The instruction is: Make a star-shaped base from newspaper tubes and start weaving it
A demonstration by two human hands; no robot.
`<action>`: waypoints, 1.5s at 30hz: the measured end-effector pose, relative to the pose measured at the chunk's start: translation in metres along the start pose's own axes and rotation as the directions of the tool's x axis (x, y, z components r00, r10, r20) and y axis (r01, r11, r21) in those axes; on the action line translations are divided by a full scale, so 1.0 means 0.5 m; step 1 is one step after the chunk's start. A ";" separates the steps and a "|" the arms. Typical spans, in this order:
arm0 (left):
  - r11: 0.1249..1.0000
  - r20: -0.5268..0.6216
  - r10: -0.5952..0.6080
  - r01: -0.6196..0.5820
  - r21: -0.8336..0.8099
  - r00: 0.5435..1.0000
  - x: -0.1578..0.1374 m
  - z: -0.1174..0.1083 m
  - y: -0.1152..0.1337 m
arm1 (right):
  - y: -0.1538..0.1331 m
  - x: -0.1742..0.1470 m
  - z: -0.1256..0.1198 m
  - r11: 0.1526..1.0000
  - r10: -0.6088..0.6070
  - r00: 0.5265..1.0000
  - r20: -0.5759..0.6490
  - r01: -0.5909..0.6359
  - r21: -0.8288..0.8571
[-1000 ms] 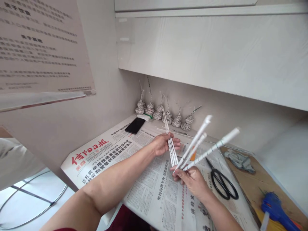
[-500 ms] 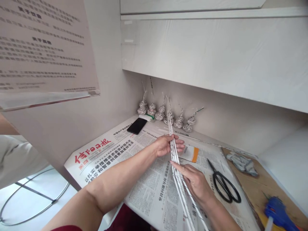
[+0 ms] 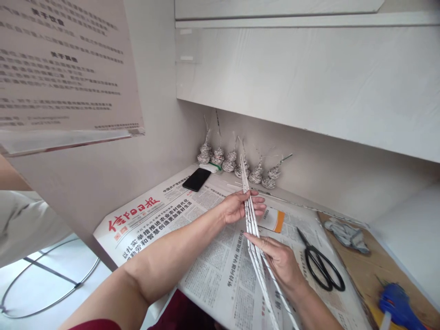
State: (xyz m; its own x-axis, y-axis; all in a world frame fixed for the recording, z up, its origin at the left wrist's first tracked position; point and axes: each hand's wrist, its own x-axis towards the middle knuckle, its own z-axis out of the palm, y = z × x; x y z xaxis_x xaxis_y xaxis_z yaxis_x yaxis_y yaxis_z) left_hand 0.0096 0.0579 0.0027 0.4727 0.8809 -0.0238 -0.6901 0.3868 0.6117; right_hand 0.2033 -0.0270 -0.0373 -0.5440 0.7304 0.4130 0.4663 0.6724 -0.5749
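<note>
The left hand's (image 3: 237, 207) grip pinches slim white printed rolled-paper sticks (image 3: 252, 224) under its thumb; the right hand's (image 3: 283, 259) grip clasps them at their bend. The sticks slant above the newspaper-covered bench (image 3: 206, 266), left of black-handled scissors (image 3: 311, 251).

Thin, dark-flecked white sticks (image 3: 253, 224), bunched and kinked, in both hands (image 3: 236, 207) (image 3: 280, 257)

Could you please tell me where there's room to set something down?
Uncovered printed newspaper lies between the flat black phone and the left forearm, and between that forearm and the slender white paper rods. Grey gourd-shaped woven paper pieces crowd the back; black metal scissors narrow the right.
</note>
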 end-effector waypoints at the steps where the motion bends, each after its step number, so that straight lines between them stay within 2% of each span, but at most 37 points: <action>1: 1.000 0.003 0.011 -0.011 -0.009 1.000 0.000 0.000 -0.001 | 0.002 0.000 0.001 0.999 0.025 1.000 -0.007 -0.025 0.038; 6: 0.998 -0.020 0.053 -0.054 -0.041 0.998 -0.002 0.007 -0.006 | 0.021 0.008 -0.002 0.949 0.184 0.980 -0.078 -0.157 0.273; 8: 0.998 -0.032 0.051 -0.053 -0.045 0.998 -0.002 0.011 -0.010 | 0.026 0.013 -0.007 0.875 0.316 0.942 -0.116 -0.241 0.420; 9: 0.998 -0.035 0.049 -0.051 -0.047 0.998 -0.002 0.012 -0.012 | 0.026 0.016 -0.009 0.807 0.393 0.914 -0.101 -0.290 0.514; 11: 0.998 -0.041 0.042 -0.044 -0.047 0.998 -0.001 0.013 -0.017 | 0.017 0.019 -0.012 0.613 0.523 0.852 0.012 -0.386 0.690; 13: 0.998 -0.055 0.039 -0.042 -0.040 0.998 0.001 0.014 -0.021 | -0.002 0.022 -0.010 0.412 0.579 0.796 0.176 -0.473 0.779; 14: 0.998 -0.062 0.041 -0.043 -0.036 0.997 0.002 0.014 -0.023 | -0.013 0.022 -0.008 0.339 0.586 0.771 0.249 -0.512 0.789; 17: 0.999 -0.075 0.042 -0.044 -0.022 0.996 0.003 0.014 -0.030 | -0.045 0.023 0.002 0.220 0.578 0.706 0.409 -0.618 0.755; 20: 0.999 -0.079 0.034 -0.034 -0.005 0.996 0.001 0.015 -0.037 | -0.058 0.022 0.008 0.145 0.612 0.635 0.472 -0.677 0.722; 23: 0.999 -0.114 0.040 -0.038 0.019 0.993 0.001 0.015 -0.033 | -0.054 0.018 0.006 0.111 0.638 0.597 0.486 -0.696 0.709; 27: 0.991 -0.233 0.136 -0.131 0.038 0.963 0.006 0.008 -0.005 | -0.048 0.014 0.002 0.114 0.593 0.592 0.545 -0.732 0.672; 30: 0.983 -0.271 0.181 -0.177 0.041 0.945 0.009 0.003 0.011 | -0.053 0.014 0.004 0.103 0.569 0.589 0.574 -0.744 0.661; 36: 0.994 -0.228 0.098 -0.084 0.071 0.969 0.004 0.012 -0.018 | -0.060 0.017 0.009 0.146 0.606 0.610 0.510 -0.716 0.682; 38: 0.991 -0.244 0.107 -0.084 0.104 0.964 0.004 0.013 -0.021 | -0.057 0.016 0.007 0.146 0.610 0.606 0.511 -0.720 0.679; 45: 0.939 -0.351 0.325 -0.256 0.230 0.878 0.019 -0.020 0.031 | -0.050 0.012 -0.002 0.118 0.596 0.554 0.581 -0.776 0.620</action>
State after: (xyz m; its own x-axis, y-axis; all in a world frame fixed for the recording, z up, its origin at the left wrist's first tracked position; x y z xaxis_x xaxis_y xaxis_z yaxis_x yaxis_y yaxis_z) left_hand -0.0021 0.0752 0.0041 -0.0022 0.9950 -0.0996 -0.6431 0.0749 0.7621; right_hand 0.1893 -0.0393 -0.0196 -0.4288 0.7357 -0.5243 0.0449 -0.5623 -0.8257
